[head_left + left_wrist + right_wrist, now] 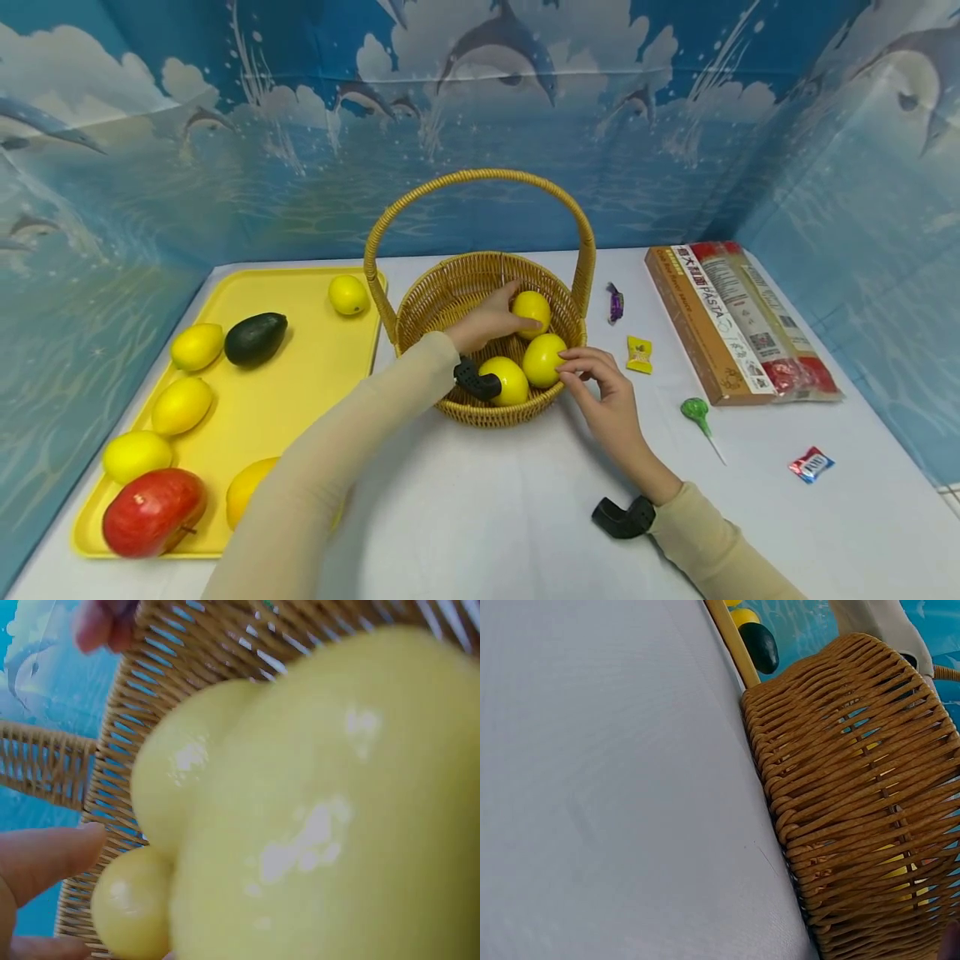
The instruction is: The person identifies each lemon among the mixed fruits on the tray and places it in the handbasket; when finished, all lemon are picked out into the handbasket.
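Observation:
My left hand [491, 320] reaches into the wicker basket [480, 414]. Its thumb and fingers are around the far lemon [531, 312], with the index finger stretched out beside it. Two more lemons lie in the basket: a right one [545, 357] and a near one [513, 385] partly behind the black wrist device. The near lemon [322, 802] fills much of the left wrist view. At the basket's right rim is my right hand [606, 400], fingers bent and fingertips overlapping the right lemon in the head view. The right wrist view shows mainly the basket's woven side [862, 795].
A yellow tray [300, 400] on the left bears several lemons, an avocado [255, 339], a red apple [154, 512] and a partly covered yellow-orange fruit [247, 487]. Rightward lie wrapped candies, a green lollipop [696, 410] and a pasta box [705, 325]. The basket's tall handle [480, 175] arches overhead.

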Available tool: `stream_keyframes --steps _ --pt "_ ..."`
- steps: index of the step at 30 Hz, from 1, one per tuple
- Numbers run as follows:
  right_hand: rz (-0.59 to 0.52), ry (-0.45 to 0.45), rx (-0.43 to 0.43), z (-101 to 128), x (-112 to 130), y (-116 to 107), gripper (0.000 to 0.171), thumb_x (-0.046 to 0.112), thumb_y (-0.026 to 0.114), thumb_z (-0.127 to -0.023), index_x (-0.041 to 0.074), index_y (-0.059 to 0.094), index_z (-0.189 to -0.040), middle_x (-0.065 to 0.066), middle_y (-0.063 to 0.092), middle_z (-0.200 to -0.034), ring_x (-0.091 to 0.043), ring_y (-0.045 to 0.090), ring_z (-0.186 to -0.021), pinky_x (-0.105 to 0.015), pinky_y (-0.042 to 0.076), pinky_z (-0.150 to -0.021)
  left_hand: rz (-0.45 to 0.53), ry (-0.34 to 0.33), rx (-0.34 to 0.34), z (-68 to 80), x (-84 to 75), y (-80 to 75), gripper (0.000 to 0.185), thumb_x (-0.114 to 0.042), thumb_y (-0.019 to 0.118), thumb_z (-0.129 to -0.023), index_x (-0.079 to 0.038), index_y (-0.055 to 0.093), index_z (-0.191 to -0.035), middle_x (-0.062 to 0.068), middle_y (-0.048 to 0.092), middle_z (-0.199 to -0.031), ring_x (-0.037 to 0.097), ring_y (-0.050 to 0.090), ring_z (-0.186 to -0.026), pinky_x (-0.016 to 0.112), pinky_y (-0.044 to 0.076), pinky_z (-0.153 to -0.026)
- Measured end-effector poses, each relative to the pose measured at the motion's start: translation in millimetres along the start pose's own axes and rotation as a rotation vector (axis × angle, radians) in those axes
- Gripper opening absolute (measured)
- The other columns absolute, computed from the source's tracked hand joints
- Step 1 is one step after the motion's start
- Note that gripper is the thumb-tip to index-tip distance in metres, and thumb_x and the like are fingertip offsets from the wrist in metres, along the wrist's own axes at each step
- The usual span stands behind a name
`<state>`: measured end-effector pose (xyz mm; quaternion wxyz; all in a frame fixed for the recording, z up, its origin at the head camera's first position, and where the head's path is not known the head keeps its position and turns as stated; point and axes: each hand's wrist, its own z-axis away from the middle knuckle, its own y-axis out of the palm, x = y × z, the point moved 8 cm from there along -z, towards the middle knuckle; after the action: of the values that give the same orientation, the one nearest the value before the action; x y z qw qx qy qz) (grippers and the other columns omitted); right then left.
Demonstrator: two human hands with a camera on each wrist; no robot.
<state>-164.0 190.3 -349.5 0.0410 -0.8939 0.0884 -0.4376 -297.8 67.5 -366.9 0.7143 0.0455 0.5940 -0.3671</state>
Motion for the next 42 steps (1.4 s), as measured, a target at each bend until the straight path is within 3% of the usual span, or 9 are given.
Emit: stream_keyframes --steps 8,16,22,28,32,36,39,42 --pt "-0.003 -0.003 0.004 -4.5 20.8 3.5 0.011 -0.021 0.055 -0.083 -0.014 0.061 -0.088 -0.030 0.055 -0.103 -0.020 0.048 -0.100 -0.021 0.040 -0.076 -0.087 0.039 0.025 14.8 -10.3 -1.3 0.080 -0.019 0.065 -0.089 -0.009 0.015 -0.151 0.010 0.024 -0.150 0.026 0.031 -0.132 0.039 0.034 -0.102" --pt "-0.006 -0.002 0.002 0.5 0.5 0.9 0.015 -0.019 0.057 -0.083 -0.008 0.065 -0.091 -0.023 0.057 -0.107 -0.019 0.048 -0.103 -0.021 0.040 -0.076 -0.168 0.113 0.069 39.9 -25.0 -2.9 0.075 -0.022 0.065 -0.090 -0.011 0.020 -0.150 0.008 0.026 -0.150 0.026 0.033 -0.131 0.038 0.035 -0.101" --pt "-0.009 0.001 0.004 1.2 -3.3 0.2 0.014 -0.016 0.058 -0.084 -0.006 0.066 -0.092 -0.021 0.058 -0.108 -0.020 0.048 -0.103 -0.021 0.041 -0.077 -0.231 0.241 0.123 74.0 -50.4 -3.8 0.069 -0.021 0.064 -0.091 -0.011 0.026 -0.148 0.006 0.026 -0.150 0.024 0.032 -0.132 0.035 0.036 -0.100" --pt "-0.016 -0.005 0.002 -0.6 1.3 1.4 0.019 -0.023 0.056 -0.082 -0.008 0.065 -0.091 -0.023 0.058 -0.106 -0.020 0.048 -0.102 -0.023 0.041 -0.076 -0.273 0.427 0.183 128.2 -76.5 -10.3 0.067 -0.022 0.064 -0.091 -0.012 0.028 -0.148 0.004 0.028 -0.149 0.019 0.035 -0.131 0.032 0.038 -0.099" --pt "-0.023 -0.007 0.003 -2.8 11.8 4.2 0.020 -0.026 0.054 -0.079 -0.012 0.063 -0.089 -0.027 0.056 -0.104 -0.020 0.049 -0.101 -0.024 0.041 -0.075 -0.175 0.479 0.191 167.6 -87.0 -31.4 0.065 -0.019 0.064 -0.091 -0.013 0.031 -0.147 -0.001 0.031 -0.148 0.012 0.035 -0.130 0.032 0.035 -0.101" --pt "-0.023 -0.005 0.011 -3.5 15.0 5.6 0.018 -0.026 0.054 -0.080 -0.013 0.062 -0.088 -0.029 0.055 -0.103 -0.019 0.049 -0.101 -0.023 0.041 -0.075 -0.029 0.488 0.188 205.5 -91.1 -64.0 0.057 -0.012 0.061 -0.093 -0.012 0.036 -0.145 -0.001 0.036 -0.145 0.014 0.035 -0.130 0.033 0.035 -0.101" --pt "-0.018 -0.008 0.007 -2.1 7.2 3.7 0.018 -0.025 0.055 -0.080 -0.011 0.063 -0.089 -0.027 0.056 -0.104 -0.019 0.049 -0.102 -0.022 0.041 -0.076 0.064 0.498 0.099 229.4 -92.5 -97.2 0.050 -0.006 0.057 -0.094 -0.009 0.041 -0.141 0.005 0.040 -0.142 0.020 0.037 -0.129 0.034 0.037 -0.099" --pt "-0.012 -0.005 -0.002 -0.2 -2.1 1.4 0.018 -0.023 0.057 -0.081 -0.009 0.065 -0.090 -0.024 0.057 -0.106 -0.019 0.049 -0.103 -0.021 0.041 -0.076 0.134 0.517 -0.052 243.5 -89.9 -132.7 0.044 -0.003 0.053 -0.095 -0.007 0.046 -0.139 0.011 0.044 -0.139 0.025 0.040 -0.127 0.031 0.037 -0.099"
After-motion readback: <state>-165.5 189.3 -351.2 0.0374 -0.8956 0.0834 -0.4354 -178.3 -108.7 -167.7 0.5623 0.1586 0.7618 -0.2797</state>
